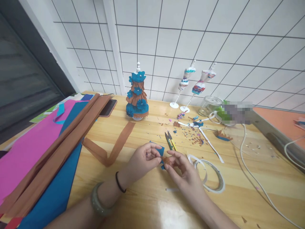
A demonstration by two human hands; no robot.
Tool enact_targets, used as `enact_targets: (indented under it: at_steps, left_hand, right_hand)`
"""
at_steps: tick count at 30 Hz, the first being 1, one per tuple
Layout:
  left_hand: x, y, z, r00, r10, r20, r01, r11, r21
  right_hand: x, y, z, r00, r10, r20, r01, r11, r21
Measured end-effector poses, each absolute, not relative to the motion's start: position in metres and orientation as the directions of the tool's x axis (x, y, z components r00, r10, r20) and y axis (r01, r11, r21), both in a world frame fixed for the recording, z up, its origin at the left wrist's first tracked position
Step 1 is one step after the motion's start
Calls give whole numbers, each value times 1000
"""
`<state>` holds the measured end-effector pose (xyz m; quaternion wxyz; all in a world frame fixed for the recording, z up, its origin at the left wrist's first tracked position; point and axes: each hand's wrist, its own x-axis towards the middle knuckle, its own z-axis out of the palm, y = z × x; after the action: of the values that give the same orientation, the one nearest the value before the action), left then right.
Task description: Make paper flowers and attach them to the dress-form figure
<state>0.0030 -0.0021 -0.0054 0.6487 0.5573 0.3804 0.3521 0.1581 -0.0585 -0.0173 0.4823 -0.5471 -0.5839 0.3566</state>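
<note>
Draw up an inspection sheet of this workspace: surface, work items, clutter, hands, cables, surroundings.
Surface: wooden tabletop, littered in places.
Work items: brown paper piece at the fingertips; upright dress form decorated in blue and brown.
Clutter: paper scraps right of the open snips; tape roll beside the right wrist.
Hands: left hand and right hand both pinch the brown paper piece.
Cables: white cable crosses the table's right side.
Surroundings: tiled wall behind; two mannequin forms near it.
</note>
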Motion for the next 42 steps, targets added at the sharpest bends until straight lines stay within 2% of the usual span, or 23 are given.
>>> enact_targets:
  at_steps: [16, 23, 32, 42]
  left_hand:
    - [3, -5, -9, 506, 857, -95, -72, 152, 986]
    - [4, -4, -4, 465, 878, -112, -119, 188, 975]
    - [4, -3, -6, 460, 881, -110, -79, 164, 983]
    - [3, -4, -4, 478, 867, -139, -111, 216, 970]
  right_hand:
    - [158, -61, -15, -94, 972, 217, 430, 236, -872]
    - [158, -58, -11, -6, 987, 160, 332, 153, -931]
    - [162, -56, -17, 88, 984, 154, 316, 119, -941]
    - [161, -59, -10, -82, 973, 216, 420, 230, -878]
